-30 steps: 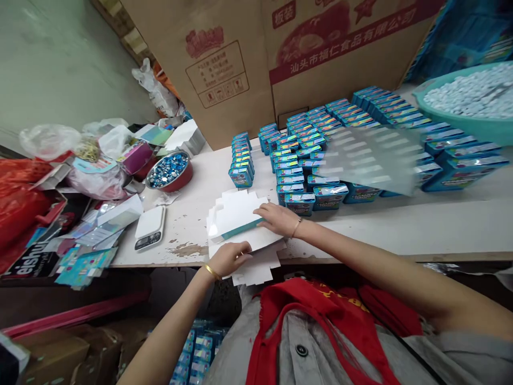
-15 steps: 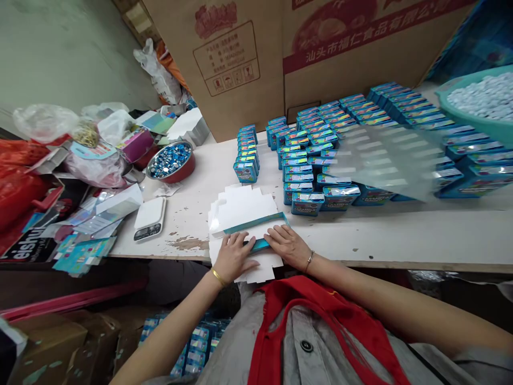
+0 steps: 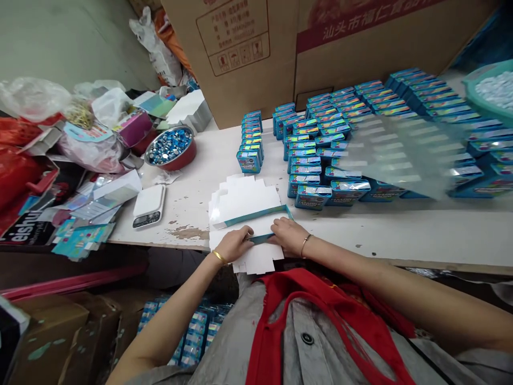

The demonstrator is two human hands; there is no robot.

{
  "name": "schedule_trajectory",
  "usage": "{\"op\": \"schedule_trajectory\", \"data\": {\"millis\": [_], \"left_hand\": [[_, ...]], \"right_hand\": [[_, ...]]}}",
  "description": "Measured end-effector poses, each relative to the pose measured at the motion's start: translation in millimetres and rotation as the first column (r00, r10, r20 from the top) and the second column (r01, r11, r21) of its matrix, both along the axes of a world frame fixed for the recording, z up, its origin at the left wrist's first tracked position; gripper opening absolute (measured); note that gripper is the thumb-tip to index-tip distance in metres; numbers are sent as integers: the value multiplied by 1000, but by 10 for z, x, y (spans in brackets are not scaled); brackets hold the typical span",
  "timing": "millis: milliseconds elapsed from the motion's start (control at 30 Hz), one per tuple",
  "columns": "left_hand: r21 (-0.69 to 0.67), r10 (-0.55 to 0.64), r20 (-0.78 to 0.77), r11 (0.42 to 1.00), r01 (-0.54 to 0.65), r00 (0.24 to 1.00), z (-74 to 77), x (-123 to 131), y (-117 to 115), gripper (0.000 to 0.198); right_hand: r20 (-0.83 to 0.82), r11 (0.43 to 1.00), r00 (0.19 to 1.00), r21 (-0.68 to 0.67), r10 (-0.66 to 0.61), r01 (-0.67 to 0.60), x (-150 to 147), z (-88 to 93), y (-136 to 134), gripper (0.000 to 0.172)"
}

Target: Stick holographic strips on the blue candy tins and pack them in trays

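A white cardboard box blank [image 3: 248,200] lies on the table's front edge, with blue-edged walls folded up at its far side and its near side. My left hand [image 3: 233,245] is closed on the left end of the near blue wall, fingers bent over it and thumb on the close side. At the right end of the same wall, my right hand [image 3: 289,236] pinches with curled fingers; its thumb is hidden. Jagged white flaps stick out beneath on the left and toward my body, perhaps from further blanks under this one.
Rows of blue tins [image 3: 312,198] stand at the right, partly under a translucent plastic sheet [image 3: 401,155]. Leftward are a white scale [image 3: 149,206], a red bowl [image 3: 184,160] of blue-wrapped pieces and piled bags. A large carton [image 3: 248,101] closes off the back; a green basin [image 3: 481,109] sits far right.
My left fingers, stretched out flatter before, have curled in over the near wall. My right fingers have bent in too. The whole view has shifted slightly.
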State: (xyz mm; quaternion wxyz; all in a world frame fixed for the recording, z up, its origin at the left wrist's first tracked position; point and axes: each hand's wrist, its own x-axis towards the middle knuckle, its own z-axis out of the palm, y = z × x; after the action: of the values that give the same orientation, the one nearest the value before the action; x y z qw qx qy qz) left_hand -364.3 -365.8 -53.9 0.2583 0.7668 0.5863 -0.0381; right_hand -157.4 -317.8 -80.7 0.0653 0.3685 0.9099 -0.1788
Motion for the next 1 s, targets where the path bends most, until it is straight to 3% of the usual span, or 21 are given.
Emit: {"op": "schedule_trajectory", "data": {"millis": [133, 233, 433, 500, 633, 767, 900, 1000], "left_hand": [[-91, -72, 148, 992, 86, 986, 16, -111, 176, 20], [-111, -95, 108, 988, 107, 990, 3, -61, 230, 21], [103, -19, -261, 994, 48, 965, -135, 211, 82, 32], [151, -3, -262, 987, 45, 965, -192, 234, 8, 34], [228, 12, -115, 973, 15, 993, -233, 177, -96, 31], [326, 2, 58, 945, -21, 998, -118, 43, -109, 30], [480, 102, -45, 874, -68, 994, 83, -178, 25, 45], [281, 110, -207, 959, -48, 972, 174, -335, 140, 34]], "right_hand": [[71, 995, 997, -97, 27, -20, -22, 133, 114, 40], [109, 988, 992, -152, 55, -38, -57, 168, 195, 43], [172, 992, 983, -120, 64, -44, -127, 169, 217, 46], [158, 993, 984, -91, 85, -71, -108, 175, 195, 47], [148, 983, 974, -92, 172, -160, -17, 183, 184, 34], [149, 966, 958, -124, 246, -228, 36, 150, 217, 26], [142, 940, 932, -119, 334, -319, 37, 115, 274, 23], [129, 924, 917, 7, 378, -382, 43, 146, 296, 18]]}}
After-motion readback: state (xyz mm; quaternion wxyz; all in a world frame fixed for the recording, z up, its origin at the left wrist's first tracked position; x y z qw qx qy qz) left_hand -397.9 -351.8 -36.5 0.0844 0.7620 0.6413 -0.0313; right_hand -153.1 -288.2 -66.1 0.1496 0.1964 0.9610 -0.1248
